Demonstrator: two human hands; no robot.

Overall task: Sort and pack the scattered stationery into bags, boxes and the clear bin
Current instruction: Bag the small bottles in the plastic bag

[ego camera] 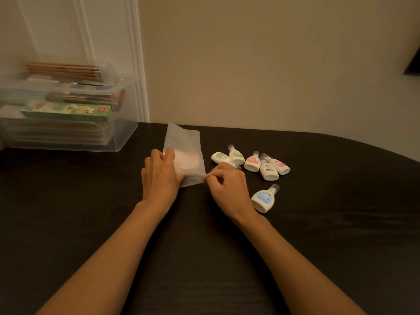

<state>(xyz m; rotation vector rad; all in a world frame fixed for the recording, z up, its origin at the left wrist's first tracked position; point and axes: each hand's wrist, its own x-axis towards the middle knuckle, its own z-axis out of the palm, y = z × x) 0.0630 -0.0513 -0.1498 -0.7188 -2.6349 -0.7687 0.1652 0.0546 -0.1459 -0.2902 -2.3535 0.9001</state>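
Bag (184, 142) pressed flat by your left hand (159, 176), right hand (227, 186) pinching its edge; slick film could slip free.

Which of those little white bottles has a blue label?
The bottle lying apart, nearest the person, beside the right hand; the other bottles cluster farther back, none showing blue.

both forearms reach forward; left hand (159, 178) palm-down, fingers straight, pressing the bag (184, 137); right hand (227, 185) curled, fingertips pinching its near edge
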